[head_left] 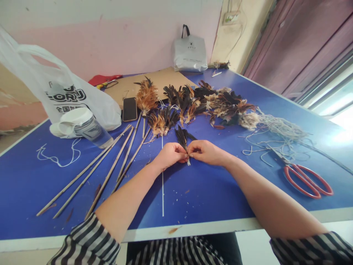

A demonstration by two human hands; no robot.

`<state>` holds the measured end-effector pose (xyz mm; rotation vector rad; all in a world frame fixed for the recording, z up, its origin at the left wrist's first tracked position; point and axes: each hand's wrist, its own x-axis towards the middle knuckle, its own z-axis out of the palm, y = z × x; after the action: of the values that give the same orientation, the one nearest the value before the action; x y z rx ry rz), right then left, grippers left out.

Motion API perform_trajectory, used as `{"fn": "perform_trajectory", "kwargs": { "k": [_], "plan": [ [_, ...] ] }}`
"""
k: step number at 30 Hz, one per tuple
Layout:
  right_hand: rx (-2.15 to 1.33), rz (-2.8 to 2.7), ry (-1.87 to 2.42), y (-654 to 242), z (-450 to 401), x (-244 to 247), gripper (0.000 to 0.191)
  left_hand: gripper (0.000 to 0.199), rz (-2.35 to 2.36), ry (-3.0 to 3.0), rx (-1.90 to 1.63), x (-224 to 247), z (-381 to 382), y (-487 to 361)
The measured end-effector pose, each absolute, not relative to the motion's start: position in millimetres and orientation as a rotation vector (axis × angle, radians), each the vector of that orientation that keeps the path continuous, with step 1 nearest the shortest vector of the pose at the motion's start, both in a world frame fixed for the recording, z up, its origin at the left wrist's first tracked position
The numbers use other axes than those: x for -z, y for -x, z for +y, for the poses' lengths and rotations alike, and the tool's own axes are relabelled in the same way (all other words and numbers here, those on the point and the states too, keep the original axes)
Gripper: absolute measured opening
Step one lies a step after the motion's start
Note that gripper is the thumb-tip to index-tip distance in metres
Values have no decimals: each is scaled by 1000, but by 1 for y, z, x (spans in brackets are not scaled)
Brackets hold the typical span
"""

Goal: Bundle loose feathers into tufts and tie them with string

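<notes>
Near the middle of the table, my left hand pinches a small bunch of dark feathers near its pale base. My right hand meets it from the other side, thumb and finger closed at the same feathers. The quill ends stick out just below my fingertips, and the feather tips point away from me. Just beyond my hands lie tied feather bundles, a brown and black one and a tan one. To their right spreads a pile of loose dark and brown feathers.
Thin sticks lie at left, beside a tilted plastic cup and a white plastic bag. A phone rests near cardboard. Red-handled scissors and tangled string lie at right. A silver bag stands behind.
</notes>
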<state>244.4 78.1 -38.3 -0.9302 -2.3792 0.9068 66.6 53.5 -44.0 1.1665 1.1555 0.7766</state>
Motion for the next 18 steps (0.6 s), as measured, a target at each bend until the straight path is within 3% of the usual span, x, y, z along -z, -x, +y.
{"fn": "perform_trajectory", "kwargs": {
  "k": [14,18],
  "plan": [
    [-997,-2339,802,-246,77,40,8,17,1142,-1152,-751,42,53,-63],
    [-1060,-2251,944,-242,75,41,21,17,1107,-1193,-775,46,52,-63]
  ]
}}
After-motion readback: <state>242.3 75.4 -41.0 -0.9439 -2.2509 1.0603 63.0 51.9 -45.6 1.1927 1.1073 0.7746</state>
